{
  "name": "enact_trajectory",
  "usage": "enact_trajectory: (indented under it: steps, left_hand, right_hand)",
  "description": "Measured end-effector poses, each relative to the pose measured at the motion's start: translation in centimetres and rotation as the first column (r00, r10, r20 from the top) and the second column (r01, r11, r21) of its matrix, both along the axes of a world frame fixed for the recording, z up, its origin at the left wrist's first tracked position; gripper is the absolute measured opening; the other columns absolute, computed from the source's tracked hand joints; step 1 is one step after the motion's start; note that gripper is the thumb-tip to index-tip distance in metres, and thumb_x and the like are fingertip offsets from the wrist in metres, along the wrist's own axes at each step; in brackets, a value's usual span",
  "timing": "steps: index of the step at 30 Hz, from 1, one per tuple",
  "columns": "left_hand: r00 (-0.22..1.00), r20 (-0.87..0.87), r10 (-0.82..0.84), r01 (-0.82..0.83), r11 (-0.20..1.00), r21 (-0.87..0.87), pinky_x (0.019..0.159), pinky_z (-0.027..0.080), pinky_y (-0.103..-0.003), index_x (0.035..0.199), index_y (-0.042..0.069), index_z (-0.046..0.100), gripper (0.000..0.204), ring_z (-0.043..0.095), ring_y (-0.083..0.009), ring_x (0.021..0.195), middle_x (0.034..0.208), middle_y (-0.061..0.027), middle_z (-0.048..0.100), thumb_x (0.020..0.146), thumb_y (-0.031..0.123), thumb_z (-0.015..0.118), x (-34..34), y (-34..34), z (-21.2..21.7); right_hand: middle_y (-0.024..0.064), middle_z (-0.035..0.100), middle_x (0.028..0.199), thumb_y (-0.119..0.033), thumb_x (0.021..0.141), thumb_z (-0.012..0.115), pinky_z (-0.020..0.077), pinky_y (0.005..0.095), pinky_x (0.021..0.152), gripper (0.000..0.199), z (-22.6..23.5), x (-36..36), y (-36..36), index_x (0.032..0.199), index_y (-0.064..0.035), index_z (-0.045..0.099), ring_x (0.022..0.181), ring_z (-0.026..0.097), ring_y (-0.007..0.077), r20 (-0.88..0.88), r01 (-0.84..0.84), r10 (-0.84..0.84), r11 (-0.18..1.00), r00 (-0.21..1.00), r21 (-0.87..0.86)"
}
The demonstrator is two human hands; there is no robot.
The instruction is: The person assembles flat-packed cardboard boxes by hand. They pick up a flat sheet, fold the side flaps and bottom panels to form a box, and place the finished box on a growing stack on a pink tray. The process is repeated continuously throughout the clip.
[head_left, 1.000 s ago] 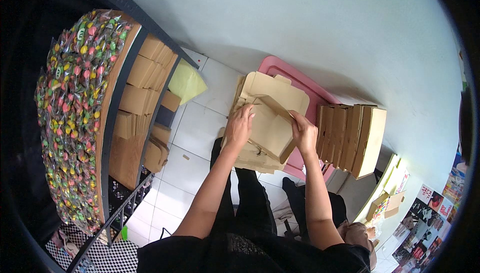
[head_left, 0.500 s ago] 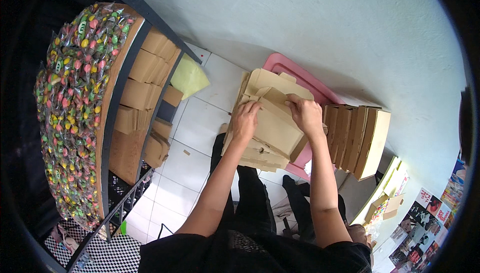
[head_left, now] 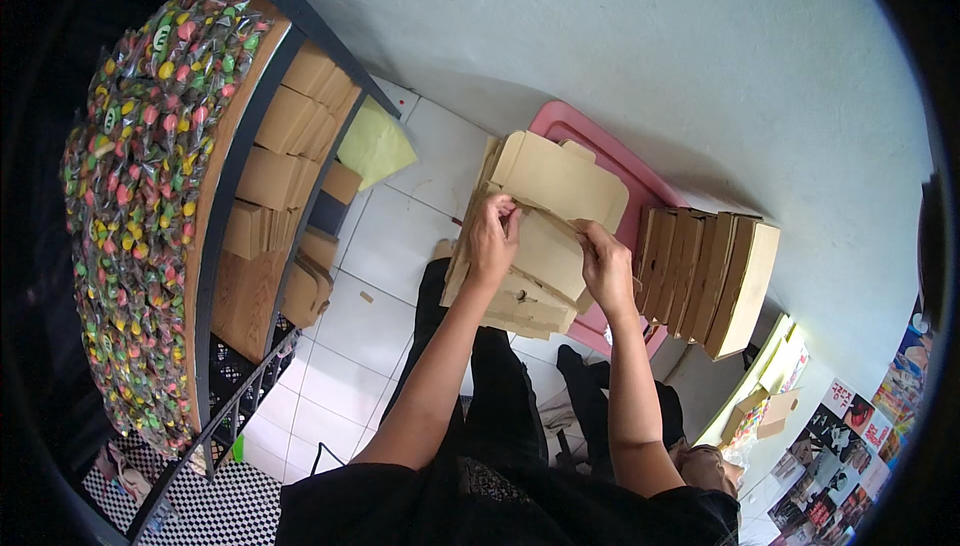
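Head view: box point(head_left: 556, 252), apparently mid-fold
Left hand point(head_left: 493, 238): pinching its flap point(head_left: 546, 214)
Right hand point(head_left: 607, 264): pinching it too (farther right)
Next fold: likely calls for even pressure

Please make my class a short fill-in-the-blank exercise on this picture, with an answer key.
1. The left hand and the ____ hand are both at the cardboard box.
2. The plastic surface partly covered by that box is coloured ____.
3. The plain floor tiles are ____.
4. The wrapped, many-coloured items fill the ____ side of the picture.

Missing words: right; pink; white; left.
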State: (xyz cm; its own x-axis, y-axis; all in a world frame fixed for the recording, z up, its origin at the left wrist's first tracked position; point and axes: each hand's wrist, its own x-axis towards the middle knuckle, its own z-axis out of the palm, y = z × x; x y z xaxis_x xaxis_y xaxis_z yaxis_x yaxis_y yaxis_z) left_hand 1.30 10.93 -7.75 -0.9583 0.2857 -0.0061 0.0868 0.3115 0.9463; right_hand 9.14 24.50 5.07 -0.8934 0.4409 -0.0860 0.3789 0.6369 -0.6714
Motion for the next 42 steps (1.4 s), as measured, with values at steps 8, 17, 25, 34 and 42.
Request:
enact_trajectory:
  steps: [8,17,25,34,42]
  left_hand:
    - [0.962,-0.26,-0.089,0.061,0.992,-0.113,0.081,0.047,-0.04,0.112,0.007,0.064,0.031,0.059,-0.0273,0.088,0.096,-0.009,0.061,0.081,0.006,0.064,-0.6,-0.3,1.1]
    - [0.948,-0.296,-0.12,0.059,0.977,-0.207,0.088,0.046,-0.041,0.099,0.007,0.064,0.021,0.06,-0.0302,0.095,0.105,-0.0091,0.066,0.078,0.004,0.063,-0.4,-0.5,1.9]
    - [0.977,-0.127,-0.17,0.167,0.985,-0.033,0.091,0.046,-0.041,0.124,0.009,0.055,0.058,0.058,-0.0356,0.107,0.114,-0.0154,0.062,0.07,-0.012,0.055,0.0,-0.8,1.7]
    - [0.97,-0.241,-0.038,0.0,0.988,-0.157,0.083,0.045,-0.038,0.098,0.01,0.067,0.02,0.061,-0.0258,0.091,0.096,-0.0062,0.068,0.079,0.006,0.069,0.2,-0.3,1.3]
    - [0.965,-0.258,-0.053,-0.007,0.974,-0.226,0.083,0.041,-0.036,0.094,0.013,0.066,0.016,0.06,-0.0219,0.092,0.093,-0.0007,0.068,0.079,0.009,0.07,0.1,-0.3,2.0]
  right_hand:
    - [0.018,0.065,0.096,-0.003,0.086,0.056,0.0515,0.0436,0.07,0.018,0.0,-0.2,0.1,0.103,-0.0057,0.061,0.085,0.063,0.0391,0.053,0.016,-0.013,0.999,0.999,-0.043]
    - [0.0176,0.064,0.1,-0.002,0.085,0.058,0.0515,0.0443,0.072,0.018,-0.3,-0.1,-1.1,0.103,-0.0038,0.061,0.088,0.063,0.0385,0.029,-0.001,0.002,1.0,1.0,-0.009]
    - [0.0147,0.065,0.105,-0.001,0.085,0.059,0.0527,0.0392,0.072,0.021,-1.3,1.6,-2.9,0.105,-0.0049,0.063,0.087,0.065,0.0346,-0.03,-0.051,0.053,0.998,0.998,0.043]
    - [0.0148,0.066,0.093,-0.007,0.087,0.058,0.0522,0.0434,0.068,0.017,-0.5,-0.5,-0.3,0.102,-0.0091,0.064,0.081,0.064,0.037,0.029,0.03,-0.032,0.998,0.999,0.049]
    - [0.0193,0.065,0.09,-0.004,0.088,0.059,0.0504,0.0359,0.066,0.017,-0.5,-0.7,0.2,0.104,-0.0045,0.065,0.074,0.066,0.0307,0.113,0.059,-0.063,0.997,0.992,0.044]
